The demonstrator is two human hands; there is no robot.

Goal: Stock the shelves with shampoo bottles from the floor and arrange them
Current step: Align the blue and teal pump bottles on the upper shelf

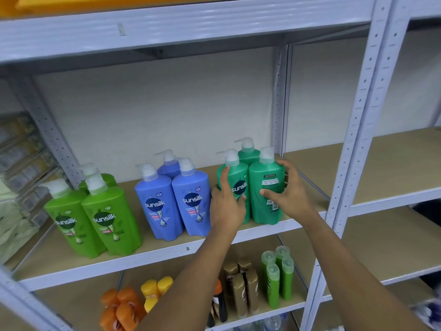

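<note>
On shelf (167,256), hands (257,199) around teal bottles (253,187)

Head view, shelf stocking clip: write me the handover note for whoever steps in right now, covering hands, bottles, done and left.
Left hand holds the front-left teal bottle, logo forward.
Right hand grips the front-right teal bottle, which shows its back label.
A third teal bottle stands behind them.
Done: lime green bottles and blue bottles stand grouped on the same shelf, fronts out.
Left: probably turn the right teal bottle to face front and square the group. The floor is out of view, so remaining stock is unknown.
</note>
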